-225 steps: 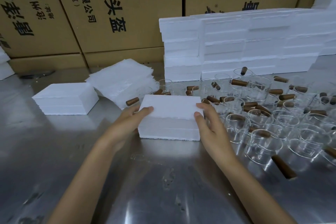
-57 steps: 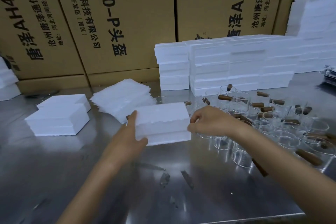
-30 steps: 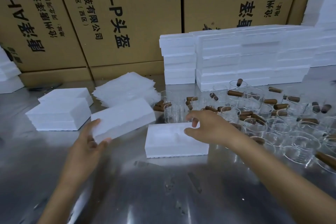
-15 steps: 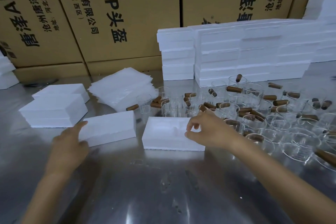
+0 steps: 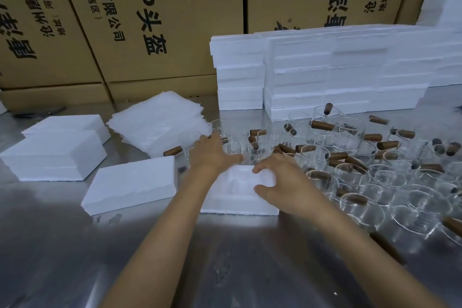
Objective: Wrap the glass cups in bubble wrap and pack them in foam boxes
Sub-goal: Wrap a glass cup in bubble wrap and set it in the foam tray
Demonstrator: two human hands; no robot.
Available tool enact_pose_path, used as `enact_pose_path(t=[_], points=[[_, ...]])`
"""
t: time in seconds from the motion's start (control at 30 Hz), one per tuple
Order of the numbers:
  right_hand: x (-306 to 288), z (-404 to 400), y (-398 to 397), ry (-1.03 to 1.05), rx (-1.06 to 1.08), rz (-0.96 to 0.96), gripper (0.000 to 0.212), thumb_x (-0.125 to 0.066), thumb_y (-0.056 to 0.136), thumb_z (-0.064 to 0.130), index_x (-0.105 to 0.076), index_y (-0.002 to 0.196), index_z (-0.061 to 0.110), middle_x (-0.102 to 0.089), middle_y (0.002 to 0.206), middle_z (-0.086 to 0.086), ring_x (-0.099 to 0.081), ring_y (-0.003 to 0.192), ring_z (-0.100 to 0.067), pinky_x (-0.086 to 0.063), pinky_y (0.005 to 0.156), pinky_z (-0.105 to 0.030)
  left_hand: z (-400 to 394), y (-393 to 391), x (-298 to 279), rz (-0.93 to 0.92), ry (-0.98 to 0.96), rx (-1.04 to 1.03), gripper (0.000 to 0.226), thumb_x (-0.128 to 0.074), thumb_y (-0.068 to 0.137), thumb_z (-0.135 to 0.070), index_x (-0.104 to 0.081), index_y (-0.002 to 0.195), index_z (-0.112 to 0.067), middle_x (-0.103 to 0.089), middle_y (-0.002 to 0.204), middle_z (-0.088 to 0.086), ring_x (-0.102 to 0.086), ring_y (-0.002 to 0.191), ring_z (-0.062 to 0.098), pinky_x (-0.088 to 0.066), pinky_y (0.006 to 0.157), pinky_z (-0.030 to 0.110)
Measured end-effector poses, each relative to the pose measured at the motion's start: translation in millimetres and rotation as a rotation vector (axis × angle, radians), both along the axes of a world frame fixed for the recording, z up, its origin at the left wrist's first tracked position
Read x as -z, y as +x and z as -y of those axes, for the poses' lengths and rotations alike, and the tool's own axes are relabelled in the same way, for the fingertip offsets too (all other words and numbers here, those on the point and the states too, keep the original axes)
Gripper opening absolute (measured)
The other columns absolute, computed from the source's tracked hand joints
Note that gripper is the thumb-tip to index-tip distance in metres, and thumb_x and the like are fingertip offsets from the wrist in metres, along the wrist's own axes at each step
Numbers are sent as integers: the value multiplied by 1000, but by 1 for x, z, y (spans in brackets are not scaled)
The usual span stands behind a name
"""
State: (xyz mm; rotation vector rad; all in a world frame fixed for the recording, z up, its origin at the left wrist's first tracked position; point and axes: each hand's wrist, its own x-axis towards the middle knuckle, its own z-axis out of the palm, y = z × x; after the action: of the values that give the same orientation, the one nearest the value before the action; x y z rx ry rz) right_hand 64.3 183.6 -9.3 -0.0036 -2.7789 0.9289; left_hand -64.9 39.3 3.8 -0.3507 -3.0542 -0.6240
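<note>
So the desk (image 5: 250, 270) is a shiny steel top, pretty scuffed and reflective, with big brown cardboard cartons (image 5: 155, 20) printed with black lettering standing along the back like a wall. In front of those sits a long stack of white foam boxes (image 5: 337, 77), and off to the left there are two more closed foam boxes (image 5: 52, 155) piled near a loose heap of bubble wrap sheets (image 5: 162, 122). The whole right side of the desk is crowded with glass cups (image 5: 362, 175) with brown handles, some upright, some tipped. Compared with half a second ago, the foam lid (image 5: 130, 182) now lies flat on the desk by itself, left of the open foam base (image 5: 240, 195), and the left hand (image 5: 212, 155) has let go of it and swung across to the far edge of the base, right by the nearest cups. The right hand (image 5: 280, 182) is about where it was. Grip-wise: the left hand is spread fairly open, fingers stretched toward the cups behind the base, not holding anything that I can see. The right hand's fingers are curled over the right end of the base, thumb against its near side, so it's got a loose hold on it. The base sits dead centre, hollow side up.
</note>
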Motion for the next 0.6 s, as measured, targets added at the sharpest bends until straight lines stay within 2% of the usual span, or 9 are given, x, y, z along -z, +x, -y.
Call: enact_pose_path(t=[0.1, 0.17, 0.23, 0.27, 0.33, 0.4, 0.47, 0.53, 0.6], points=[[-1, -2, -2, -21, -16, 4, 30, -67, 88, 22, -61, 116, 28, -51, 127, 11, -36, 127, -8, -29, 95, -21, 4, -2, -3, 1, 142, -3, 70, -79, 75, -52, -50, 128, -16, -59, 124, 9, -58, 113, 28, -50, 86, 37], [-2, -3, -3, -29, -7, -20, 27, -66, 89, 23, -62, 115, 28, -54, 124, 13, -40, 123, -7, -32, 94, -21, 17, 1, -14, 50, 380, -28, 59, -84, 71, -43, -58, 117, -17, -65, 109, 2, -63, 93, 17, -49, 70, 29], [-6, 0, -5, -83, 44, -139, 21, -66, 90, 24, -66, 110, 27, -60, 114, 15, -48, 110, -3, -36, 87, -21, 36, 8, -28, 88, 661, -35, 55, -89, 67, -41, -64, 114, -23, -65, 102, -7, -62, 86, 6, -45, 64, 23], [-10, 1, -7, -171, 75, -206, 16, -66, 90, 25, -68, 106, 26, -63, 108, 16, -53, 101, -1, -39, 83, -19, 45, 11, -35, 106, 790, -5, 56, -89, 65, -41, -67, 114, -28, -65, 102, -9, -65, 89, 7, -47, 68, 22], [-24, 4, -16, -480, 134, -239, 12, -67, 90, 29, -69, 101, 25, -69, 99, 15, -60, 91, 2, -45, 79, -17, 57, 16, -44, 189, 1019, 145, 52, -85, 68, -38, -71, 117, -32, -69, 111, -3, -70, 99, 14, -52, 83, 26], [-39, 9, -26, -836, 119, -91, 22, -66, 90, 40, -69, 105, 24, -74, 98, 9, -68, 96, -8, -53, 85, -24, 56, 18, -45, 338, 1187, 353, 47, -75, 80, -26, -68, 127, -26, -69, 122, 6, -68, 109, 20, -53, 92, 31], [-48, 14, -34, -1144, -4, 112, 41, -63, 90, 50, -67, 114, 17, -75, 103, 0, -71, 98, -19, -57, 87, -34, 47, 20, -41, 482, 1288, 504, 48, -65, 89, -17, -61, 137, -18, -65, 130, 11, -63, 116, 26, -50, 102, 36], [-50, 18, -38, -1329, -172, 180, 46, -59, 91, 54, -69, 116, 18, -72, 110, -5, -68, 101, -24, -57, 86, -34, 40, 18, -34, 600, 1407, 561, 53, -59, 92, -13, -50, 144, -11, -60, 137, 15, -58, 126, 32, -43, 110, 40], [-44, 22, -41, -1383, -225, 143, 42, -56, 93, 55, -72, 116, 24, -70, 115, -5, -67, 106, -22, -56, 87, -33, 35, 15, -28, 642, 1513, 529, 58, -61, 92, -13, -44, 147, -8, -57, 141, 17, -54, 131, 32, -39, 112, 39]])
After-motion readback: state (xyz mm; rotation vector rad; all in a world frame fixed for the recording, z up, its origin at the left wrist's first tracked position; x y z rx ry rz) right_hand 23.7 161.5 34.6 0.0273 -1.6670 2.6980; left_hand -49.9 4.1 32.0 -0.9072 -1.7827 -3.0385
